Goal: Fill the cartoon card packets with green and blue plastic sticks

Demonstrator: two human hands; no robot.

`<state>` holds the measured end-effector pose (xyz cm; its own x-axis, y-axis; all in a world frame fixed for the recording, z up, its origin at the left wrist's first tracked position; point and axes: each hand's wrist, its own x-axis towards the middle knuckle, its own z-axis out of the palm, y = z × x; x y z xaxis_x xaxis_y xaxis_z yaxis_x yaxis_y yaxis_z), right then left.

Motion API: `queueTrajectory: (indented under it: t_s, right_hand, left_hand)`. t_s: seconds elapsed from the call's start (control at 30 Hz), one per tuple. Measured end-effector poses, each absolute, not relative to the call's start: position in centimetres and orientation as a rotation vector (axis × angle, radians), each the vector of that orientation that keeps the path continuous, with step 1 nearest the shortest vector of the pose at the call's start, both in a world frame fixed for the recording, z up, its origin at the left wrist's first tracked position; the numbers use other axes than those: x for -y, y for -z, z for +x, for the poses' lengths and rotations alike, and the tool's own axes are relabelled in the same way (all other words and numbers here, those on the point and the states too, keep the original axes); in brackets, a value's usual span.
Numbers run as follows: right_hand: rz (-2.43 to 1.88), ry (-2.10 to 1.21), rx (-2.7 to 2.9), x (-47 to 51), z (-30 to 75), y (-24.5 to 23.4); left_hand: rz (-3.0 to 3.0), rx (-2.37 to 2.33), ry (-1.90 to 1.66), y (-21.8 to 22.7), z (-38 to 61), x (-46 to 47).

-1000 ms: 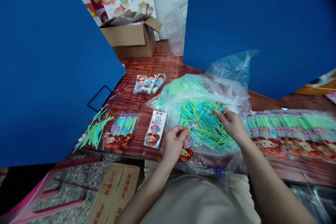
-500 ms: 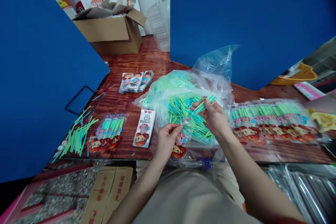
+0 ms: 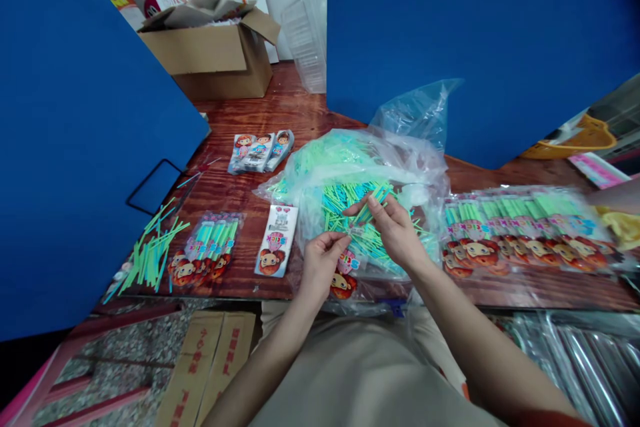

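My left hand (image 3: 321, 260) pinches the top edge of a small clear pouch (image 3: 344, 283) printed with a cartoon face. Close beside it, my right hand (image 3: 397, 230) is closed on a small bundle of green and blue sticks (image 3: 376, 200), their lower ends near the pouch's mouth. Whether the ends are inside the pouch I cannot tell. Beneath both hands lies a large clear plastic bag (image 3: 313, 213), opened, with a heap of loose green and blue sticks (image 3: 340, 203) in it. A flat stack of unfilled pouches (image 3: 277, 240) lies left of the bag.
Filled pouches lie in a row (image 3: 520, 227) at right and in a small pile (image 3: 205, 250) at left. Loose sticks (image 3: 150, 257) sit near the left table edge. Folded pouches (image 3: 260, 152) and a cardboard box (image 3: 215, 57) stand farther back. Blue panels (image 3: 450, 47) border the table.
My right hand has moved left and slightly down with the stick bundle, bringing it to the pouch top. My left hand keeps its pinch on the pouch.
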<state>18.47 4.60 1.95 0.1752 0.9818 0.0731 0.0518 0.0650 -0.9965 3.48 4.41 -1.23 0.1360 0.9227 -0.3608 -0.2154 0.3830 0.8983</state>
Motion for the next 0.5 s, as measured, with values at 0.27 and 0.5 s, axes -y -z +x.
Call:
queueTrajectory:
  t_s: [0.27, 0.5]
  right_hand:
    - [-1.307, -1.084, 1.259, -4.44, 18.27, -2.00]
    - [-1.334, -1.103, 1.157, -4.45, 18.36, -2.50]
  left_hand:
    - [0.776, -1.091, -1.013, 0.79, 3.62, -4.76]
    - [0.677, -1.052, -1.000, 0.55, 3.62, -4.93]
